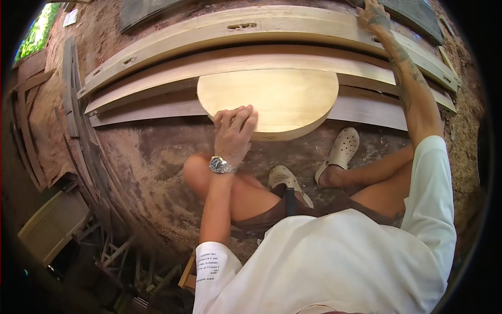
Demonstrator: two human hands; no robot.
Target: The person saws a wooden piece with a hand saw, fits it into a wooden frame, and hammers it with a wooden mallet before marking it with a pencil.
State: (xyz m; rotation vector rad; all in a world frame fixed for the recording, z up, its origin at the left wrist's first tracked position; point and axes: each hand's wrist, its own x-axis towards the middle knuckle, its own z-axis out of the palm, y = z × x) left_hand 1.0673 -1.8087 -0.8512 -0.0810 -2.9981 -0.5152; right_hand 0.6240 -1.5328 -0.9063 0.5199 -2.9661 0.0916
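The pale, round-edged wooden slab [272,99] lies flat, smooth face up, thick rim showing; it sits just nearer than the long, pale, slotted wooden beam [209,32], apart from it; the beam lies level.

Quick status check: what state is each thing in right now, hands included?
oval board: lying flat across the long planks, near edge overhanging.
long planks: lying side by side on the ground.
left hand: flat on the oval board's near edge, fingers extended.
right hand: stretched out, touching the far plank; grip unclear.
wristwatch: strapped on the left wrist.
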